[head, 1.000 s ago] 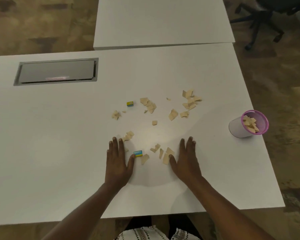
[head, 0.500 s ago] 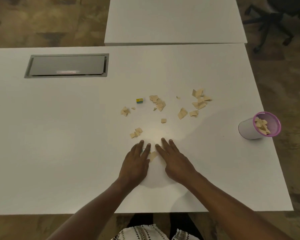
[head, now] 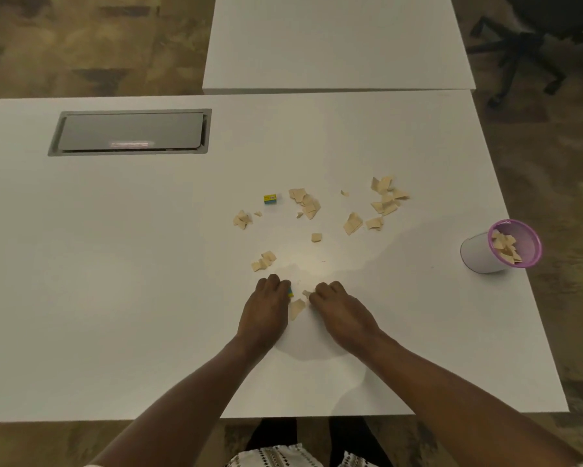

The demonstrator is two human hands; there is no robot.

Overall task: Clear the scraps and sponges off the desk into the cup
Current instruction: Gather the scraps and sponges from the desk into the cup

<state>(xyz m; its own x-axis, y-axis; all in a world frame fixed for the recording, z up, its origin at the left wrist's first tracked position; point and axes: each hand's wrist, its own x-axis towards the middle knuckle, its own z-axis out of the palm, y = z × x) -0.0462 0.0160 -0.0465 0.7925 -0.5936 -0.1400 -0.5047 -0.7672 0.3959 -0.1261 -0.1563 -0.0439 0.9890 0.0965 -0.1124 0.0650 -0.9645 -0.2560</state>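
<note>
Both hands rest on the white desk [head: 115,298] near its front edge, fingers curled. My left hand [head: 266,311] is closed around a small blue and yellow sponge [head: 289,292] that peeks out by its fingertips. My right hand [head: 340,313] curls over tan paper scraps [head: 297,308] lying between the hands. More tan scraps [head: 386,200] are scattered farther back. A second small sponge [head: 270,198] lies among them. The white cup with a pink rim [head: 500,246] stands at the desk's right edge, with scraps inside.
A grey cable hatch [head: 130,132] is set into the desk at the back left. A second white desk [head: 334,42] adjoins at the back. An office chair base [head: 526,52] stands on the floor at the far right.
My hands went from flat and apart to drawn together, sweeping the near scraps and sponge between them. Their fingers have now curled closed over the pile.
</note>
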